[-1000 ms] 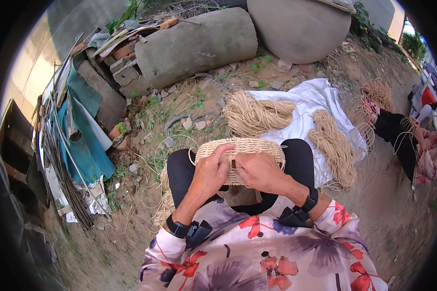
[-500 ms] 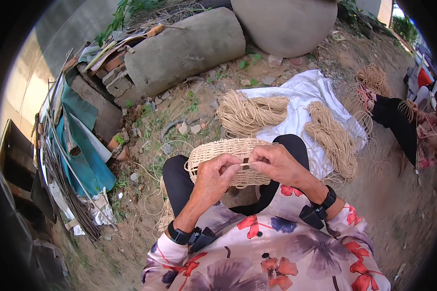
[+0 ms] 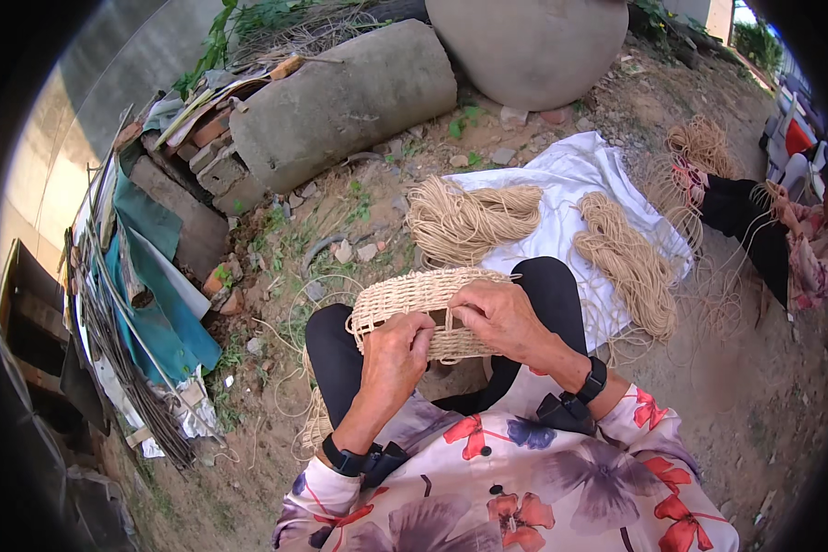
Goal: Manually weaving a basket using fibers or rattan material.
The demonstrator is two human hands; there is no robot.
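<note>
A woven basket piece [image 3: 400,299] of pale cord, with an open gap in its near side, rests across my lap between my dark-clad knees. Curled at its near edge, my left hand [image 3: 396,354] has its thumb raised against the bent fingers and grips the weave; its fingertips are partly hidden. My right hand [image 3: 501,317] is closed over the right part of the weave, thumb and forefinger pinching a short upright strand at the gap. Loose cord trails on the ground left of my knee.
Two cord bundles, one thick [image 3: 469,216] and one long [image 3: 626,267], lie on a white sheet [image 3: 570,166] ahead. Another person [image 3: 773,216] sits at right with cord. Concrete pipe [image 3: 350,106], rubble and a teal tarp [image 3: 161,304] stand left and far.
My hands have moved apart from their joint pinch: the left has dropped slightly nearer me, the right has stayed at the gap. The basket has tilted a little, showing more of the gap.
</note>
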